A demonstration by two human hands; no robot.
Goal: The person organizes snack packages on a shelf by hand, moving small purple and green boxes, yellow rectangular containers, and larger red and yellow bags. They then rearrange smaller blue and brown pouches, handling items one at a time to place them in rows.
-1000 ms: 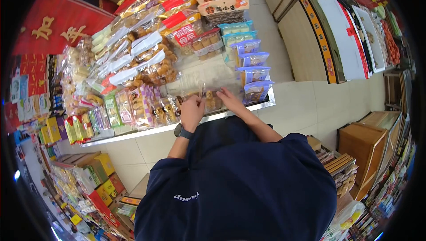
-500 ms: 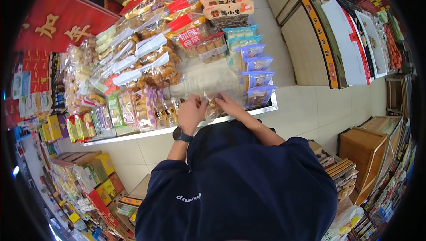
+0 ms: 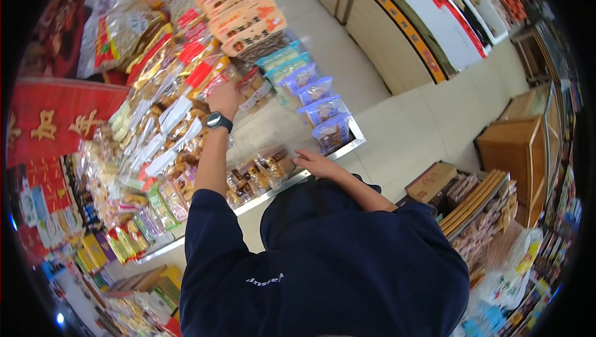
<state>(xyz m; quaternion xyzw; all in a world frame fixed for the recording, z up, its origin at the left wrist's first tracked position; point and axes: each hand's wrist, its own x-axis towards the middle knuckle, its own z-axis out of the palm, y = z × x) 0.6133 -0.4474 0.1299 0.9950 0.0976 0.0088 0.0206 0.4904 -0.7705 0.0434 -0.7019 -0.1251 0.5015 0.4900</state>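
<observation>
My left hand (image 3: 224, 97), with a black watch at the wrist, reaches over the display to a red-topped snack bag (image 3: 200, 75); its fingers are blurred and partly hidden. My right hand (image 3: 312, 163) rests by the front edge, fingers apart, beside a brown-labelled packet (image 3: 277, 156). Clear packets of round pastries (image 3: 254, 177) stand in a row left of it. Purple packets (image 3: 331, 131) line the right edge. A clear pack with a red label (image 3: 254, 90) lies just right of my left hand.
The metal display edge (image 3: 355, 141) runs along the front. Orange-topped bags (image 3: 254, 30) stand at the back. A red banner (image 3: 59, 120) hangs at left. Wooden cabinets (image 3: 512, 151) and a cardboard box (image 3: 433, 182) stand at right.
My left hand has moved from the front row up to the red-topped bags. My right hand has come off the small packet it was touching. The view has turned.
</observation>
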